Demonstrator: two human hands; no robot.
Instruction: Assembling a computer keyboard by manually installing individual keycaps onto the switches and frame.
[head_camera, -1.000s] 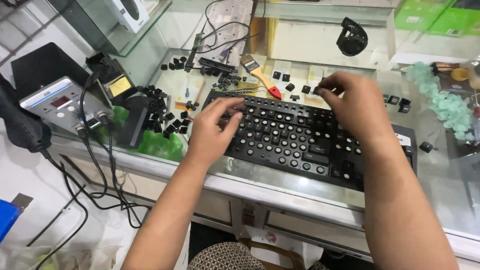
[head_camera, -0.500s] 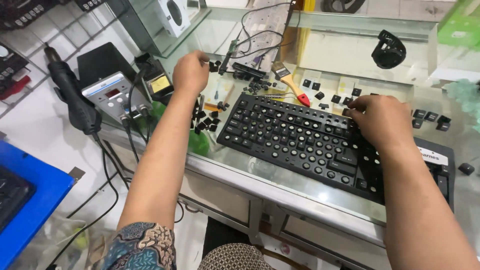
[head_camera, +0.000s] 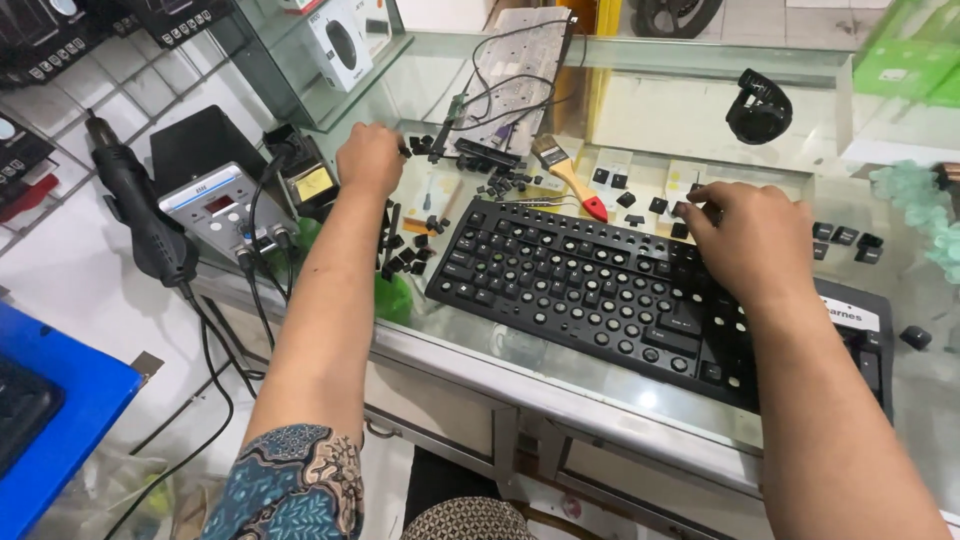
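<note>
Seen from above at a glass counter (head_camera: 560, 385): black keyboard (head_camera: 600, 290) with its keycaps stripped off, long axis running from near left to far right, slightly slanted. Right hand (head_camera: 755, 240) resting palm down on the keyboard's far right edge, fingers curled toward loose black keycaps (head_camera: 660, 205) just beyond that edge; whether anything is pinched underneath cannot be told, fingertips hidden by the knuckles. Left hand (head_camera: 370, 158) stretched out well to the left and beyond the keyboard, loosely fisted over a scattered heap of keycaps (head_camera: 405, 250), apparently nipping one small black piece at the fingertips, though too small to be sure. Right hand the nearer to the keyboard; left nearer the heap. Red-handled brush (head_camera: 568, 175) and tweezers (head_camera: 535, 203) lying between the hands. Soldering station (head_camera: 215, 205) at far left. Keyboard's right end cut off behind the right forearm.
</note>
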